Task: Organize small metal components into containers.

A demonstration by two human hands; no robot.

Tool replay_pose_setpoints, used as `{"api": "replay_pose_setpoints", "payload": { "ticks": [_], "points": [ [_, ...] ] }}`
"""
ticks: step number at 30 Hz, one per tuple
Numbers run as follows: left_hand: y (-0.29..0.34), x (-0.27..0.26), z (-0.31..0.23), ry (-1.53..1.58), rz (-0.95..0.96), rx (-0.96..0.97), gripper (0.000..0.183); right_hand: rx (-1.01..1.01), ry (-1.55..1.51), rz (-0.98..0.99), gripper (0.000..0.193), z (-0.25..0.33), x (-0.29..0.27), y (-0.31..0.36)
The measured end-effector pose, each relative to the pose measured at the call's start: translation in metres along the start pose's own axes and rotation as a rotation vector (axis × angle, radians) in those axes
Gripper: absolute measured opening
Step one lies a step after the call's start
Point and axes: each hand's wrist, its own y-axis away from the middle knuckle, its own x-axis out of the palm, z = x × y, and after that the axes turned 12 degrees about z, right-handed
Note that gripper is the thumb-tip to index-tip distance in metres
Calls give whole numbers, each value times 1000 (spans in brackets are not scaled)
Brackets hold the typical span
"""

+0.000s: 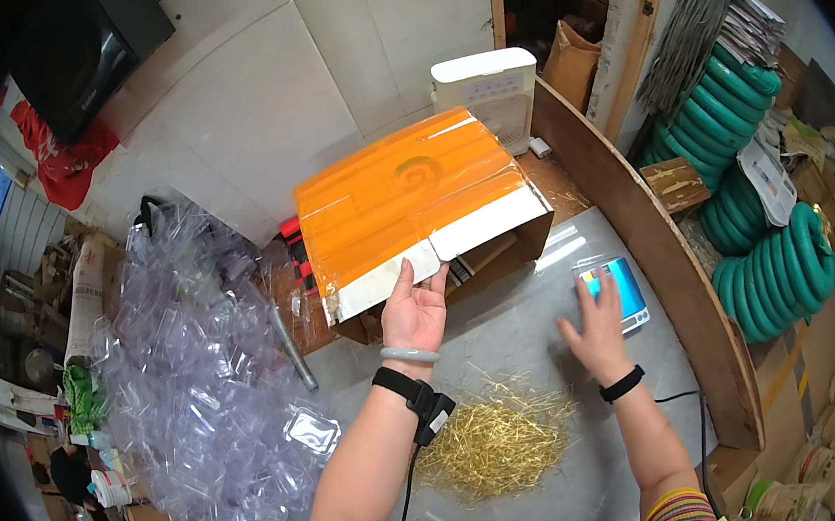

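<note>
A cardboard box covered in orange tape stands ahead of me, its front opening partly in shadow. My left hand, palm up, grips the lower edge of its white flap, thumb over it and other fingers underneath. My right hand has its fingers apart above a small digital scale with a shiny blue platform. Something clear, too faint to name, shows by those fingertips. Between my forearms lies a loose pile of thin gold wire-like pieces on the grey tabletop.
Clear plastic packaging is heaped along the left, beside a grey metal rod. A curved wooden board borders the table on the right. Behind the box stands a white appliance. Green coils hang or stack beyond the board.
</note>
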Motion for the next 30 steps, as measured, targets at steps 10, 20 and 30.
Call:
{"api": "replay_pose_setpoints", "payload": {
  "ticks": [10,20,30],
  "points": [
    [2,7,-33,-107,123,-72,35,-227,-260,370,46,69,42,-43],
    [25,-1,-62,-192,137,-53,37,-391,164,545,56,101,78,-143],
    [37,-20,-60,-165,78,-47,36,-506,27,368,46,132,75,-146]
  ]
}}
